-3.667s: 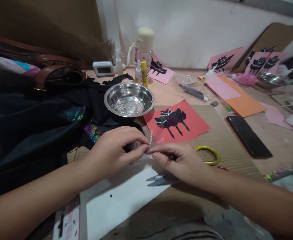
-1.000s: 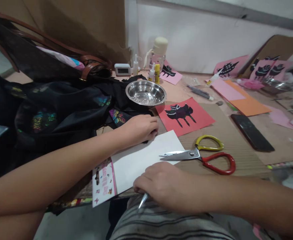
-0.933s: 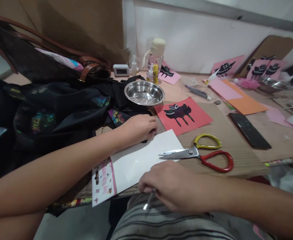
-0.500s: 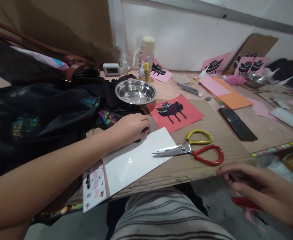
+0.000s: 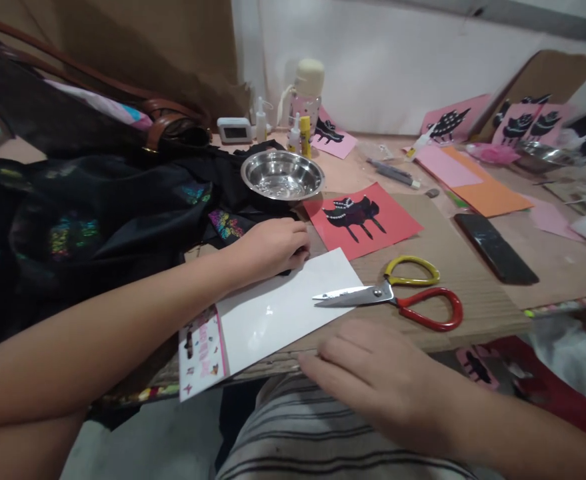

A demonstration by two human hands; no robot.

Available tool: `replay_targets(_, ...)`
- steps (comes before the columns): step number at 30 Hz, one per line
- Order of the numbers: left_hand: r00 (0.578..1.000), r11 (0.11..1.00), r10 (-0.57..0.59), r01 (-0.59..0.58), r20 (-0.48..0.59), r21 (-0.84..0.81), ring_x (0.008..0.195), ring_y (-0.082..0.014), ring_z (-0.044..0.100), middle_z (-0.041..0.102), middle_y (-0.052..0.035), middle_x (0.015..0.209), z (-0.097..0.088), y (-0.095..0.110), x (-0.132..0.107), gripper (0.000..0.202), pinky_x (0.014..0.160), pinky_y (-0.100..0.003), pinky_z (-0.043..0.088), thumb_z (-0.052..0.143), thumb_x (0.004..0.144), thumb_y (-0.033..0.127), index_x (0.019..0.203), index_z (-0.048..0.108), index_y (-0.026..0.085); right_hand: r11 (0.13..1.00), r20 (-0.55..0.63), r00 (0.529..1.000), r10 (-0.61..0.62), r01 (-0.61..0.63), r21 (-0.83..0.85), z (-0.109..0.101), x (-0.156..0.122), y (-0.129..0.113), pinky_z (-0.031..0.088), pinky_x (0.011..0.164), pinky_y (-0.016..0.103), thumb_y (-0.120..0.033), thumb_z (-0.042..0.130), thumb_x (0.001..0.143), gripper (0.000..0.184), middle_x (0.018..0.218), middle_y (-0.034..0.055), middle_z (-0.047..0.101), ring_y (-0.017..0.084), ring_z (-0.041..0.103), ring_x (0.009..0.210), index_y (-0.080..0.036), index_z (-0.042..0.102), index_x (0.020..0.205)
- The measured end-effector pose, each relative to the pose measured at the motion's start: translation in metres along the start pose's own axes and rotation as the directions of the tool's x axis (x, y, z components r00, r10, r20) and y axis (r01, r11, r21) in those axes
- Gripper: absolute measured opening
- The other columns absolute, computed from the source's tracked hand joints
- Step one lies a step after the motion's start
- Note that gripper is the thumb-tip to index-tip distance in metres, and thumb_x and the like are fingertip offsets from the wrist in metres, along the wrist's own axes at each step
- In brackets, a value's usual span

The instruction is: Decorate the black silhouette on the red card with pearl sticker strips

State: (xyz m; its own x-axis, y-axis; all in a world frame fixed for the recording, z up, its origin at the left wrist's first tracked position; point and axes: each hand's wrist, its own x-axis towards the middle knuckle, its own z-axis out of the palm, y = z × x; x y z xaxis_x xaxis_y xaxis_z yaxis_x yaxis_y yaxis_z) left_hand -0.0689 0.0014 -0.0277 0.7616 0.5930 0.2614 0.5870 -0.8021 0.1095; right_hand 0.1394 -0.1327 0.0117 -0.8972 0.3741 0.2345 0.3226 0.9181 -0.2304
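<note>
My left hand [image 5: 283, 247] rests on a white card packet [image 5: 267, 320] with a pink printed header. Its fingers are curled in, and a dark bit shows under them; what they hold is hidden. Low over the table's front edge, near my lap, is my right hand [image 5: 373, 373], slightly blurred. Its fingers point left, loosely stretched, with nothing visible in them. Scissors [image 5: 380, 293] with one yellow and one red handle lie partly parted, blades over the packet. Behind them lies a red card [image 5: 363, 220] with a black, bead-trimmed shape on it.
A steel bowl [image 5: 283, 175] of small shiny bits stands behind my left hand. Black cloth [image 5: 123, 220] covers the left side. At right lie a phone [image 5: 495, 247] and orange paper [image 5: 493, 183]. Glue bottles [image 5: 293, 137] and a flask [image 5: 309, 87] stand at the back.
My right hand has swung left from beyond the table's right front edge to near the packet. My left hand stays on the packet. The view has shifted slightly.
</note>
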Motion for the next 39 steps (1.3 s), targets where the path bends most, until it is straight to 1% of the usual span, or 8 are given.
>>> replay_targets(4, 1.000, 1.000, -0.005, 0.005, -0.009, -0.006, 0.084, -0.0216, 0.064, 0.071, -0.0085, 0.093, 0.002, -0.001, 0.001, 0.014, 0.073, -0.031, 0.046, 0.059, 0.087, 0.017, 0.088, 0.072, 0.013, 0.998, 0.110, 0.993, -0.049, 0.053, -0.032, 0.011, 0.020, 0.000, 0.037, 0.064, 0.035, -0.006, 0.044, 0.097, 0.025, 0.085, 0.0077, 0.066, 0.022, 0.051, 0.072, -0.008, 0.064, 0.112)
replay_targets(14, 0.999, 1.000, -0.002, 0.001, -0.042, -0.024, 0.082, -0.0215, 0.064, 0.071, -0.0097, 0.092, 0.006, -0.003, 0.001, 0.018, 0.073, -0.032, 0.047, 0.054, 0.088, 0.014, 0.085, 0.072, 0.013, 0.998, 0.183, 0.982, -0.045, 0.052, -0.034, 0.013, 0.022, 0.001, 0.036, 0.066, 0.035, -0.003, 0.045, 0.093, 0.028, 0.087, 0.0085, 0.063, 0.022, 0.048, 0.074, -0.008, 0.062, 0.115)
replay_targets(20, 0.999, 1.000, -0.003, 0.003, -0.037, -0.021, 0.082, -0.0213, 0.064, 0.071, -0.0099, 0.093, 0.004, -0.002, 0.001, 0.019, 0.072, -0.031, 0.047, 0.054, 0.087, 0.014, 0.084, 0.072, 0.013, 0.997, 0.094, 0.995, -0.031, 0.038, -0.072, 0.015, 0.025, -0.002, 0.036, 0.062, 0.034, -0.001, 0.039, 0.094, 0.029, 0.080, 0.0080, 0.064, 0.022, 0.049, 0.070, -0.010, 0.066, 0.101)
replay_targets(26, 1.000, 1.000, -0.004, 0.003, -0.030, -0.019, 0.084, -0.0227, 0.064, 0.072, -0.0105, 0.095, 0.004, -0.002, 0.002, 0.019, 0.074, -0.032, 0.046, 0.054, 0.087, 0.014, 0.086, 0.073, 0.012, 0.997, -0.108, 0.993, -0.054, 0.059, 0.047, 0.023, 0.023, -0.010, 0.035, 0.063, 0.032, -0.004, 0.037, 0.096, 0.029, 0.078, 0.0052, 0.065, 0.018, 0.050, 0.069, -0.012, 0.065, 0.097)
replay_targets(28, 1.000, 1.000, -0.002, 0.001, -0.031, -0.022, 0.084, -0.0223, 0.064, 0.072, -0.0103, 0.094, 0.004, -0.002, 0.002, 0.019, 0.073, -0.032, 0.045, 0.054, 0.087, 0.013, 0.086, 0.073, 0.012, 0.997, -0.060, 0.997, -0.037, 0.041, 0.071, 0.029, 0.029, -0.016, 0.033, 0.062, 0.032, -0.007, 0.040, 0.095, 0.026, 0.077, 0.0035, 0.064, 0.017, 0.048, 0.068, -0.014, 0.065, 0.098)
replay_targets(33, 0.999, 1.000, -0.003, 0.001, -0.044, -0.030, 0.083, -0.0208, 0.063, 0.071, -0.0096, 0.094, 0.005, -0.002, 0.002, 0.018, 0.073, -0.030, 0.044, 0.055, 0.086, 0.012, 0.085, 0.073, 0.013, 0.991, 0.231, 0.967, -0.104, 0.081, 0.107, 0.045, 0.061, -0.030, 0.035, 0.068, 0.034, -0.016, 0.050, 0.094, 0.025, 0.092, 0.0079, 0.062, 0.021, 0.047, 0.077, -0.013, 0.061, 0.117)
replay_targets(36, 0.999, 0.999, 0.003, -0.004, -0.048, -0.034, 0.083, -0.0206, 0.063, 0.070, -0.0088, 0.092, 0.006, -0.003, 0.003, 0.016, 0.073, -0.030, 0.044, 0.056, 0.085, 0.012, 0.085, 0.073, 0.014, 0.987, 0.229, 0.965, -0.130, 0.103, 0.126, 0.049, 0.072, -0.033, 0.037, 0.071, 0.036, -0.016, 0.050, 0.094, 0.030, 0.097, 0.0107, 0.061, 0.022, 0.047, 0.080, -0.010, 0.059, 0.122)
replay_targets(39, 0.999, 0.999, 0.011, -0.012, -0.044, -0.037, 0.084, -0.0208, 0.063, 0.070, -0.0080, 0.090, 0.007, -0.004, 0.003, 0.015, 0.073, -0.030, 0.044, 0.059, 0.084, 0.013, 0.085, 0.073, 0.014, 0.985, 0.201, 0.973, -0.116, 0.088, 0.146, 0.048, 0.069, -0.031, 0.035, 0.065, 0.034, -0.016, 0.052, 0.093, 0.030, 0.093, 0.0092, 0.063, 0.022, 0.048, 0.075, -0.012, 0.060, 0.122)
